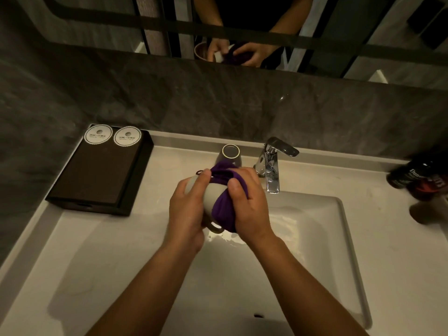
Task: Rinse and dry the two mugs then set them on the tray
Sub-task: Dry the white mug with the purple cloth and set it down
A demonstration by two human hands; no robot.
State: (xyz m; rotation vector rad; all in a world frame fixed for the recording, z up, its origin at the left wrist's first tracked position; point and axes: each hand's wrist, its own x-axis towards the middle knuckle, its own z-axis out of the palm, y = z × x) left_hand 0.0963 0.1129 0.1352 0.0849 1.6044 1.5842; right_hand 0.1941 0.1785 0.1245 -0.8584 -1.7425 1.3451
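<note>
Over the white sink (315, 251) my left hand (188, 209) grips a pale grey mug (213, 196), its handle pointing down toward me. My right hand (247, 204) grips a purple cloth (224, 207) wrapped round the mug's right side and tucked over its far end. A second, dark mug (231, 155) stands upside down on the counter behind the hands, left of the tap. The dark rectangular tray (97, 175) lies on the counter at the left with two round white paper coasters (112, 136) at its far edge.
A chrome tap (272, 163) stands right of centre behind the basin. Dark bottles (417, 181) lie at the counter's right edge. A grey stone wall and a mirror (242, 32) rise behind the counter.
</note>
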